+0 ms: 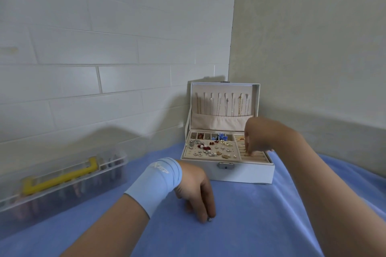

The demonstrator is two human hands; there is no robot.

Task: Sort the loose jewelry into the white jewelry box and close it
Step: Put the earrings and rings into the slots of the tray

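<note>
I see right fingers (247,145) bunched over the white jewelry box's (240,174) ring rolls (256,157), left fingers (205,212) curled onto a stud (210,219); whether either grips anything, I cannot tell.

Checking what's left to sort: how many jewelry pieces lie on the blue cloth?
1: a small bead at the left hand's fingertips, in front of the box. More may be hidden under that hand.

— How's the feed on your side?
— Dim and flat, with a bluish cast. Soft shadows fall leftward on the tiled wall (83,48) behind the jewelry box (240,173), so I read the light as coming from the right.
— Sharpness?
— Fair mid-frame. The clear container (62,183) at the worktop's (250,225) left edge is smeared, and the wall lines bow.
</note>
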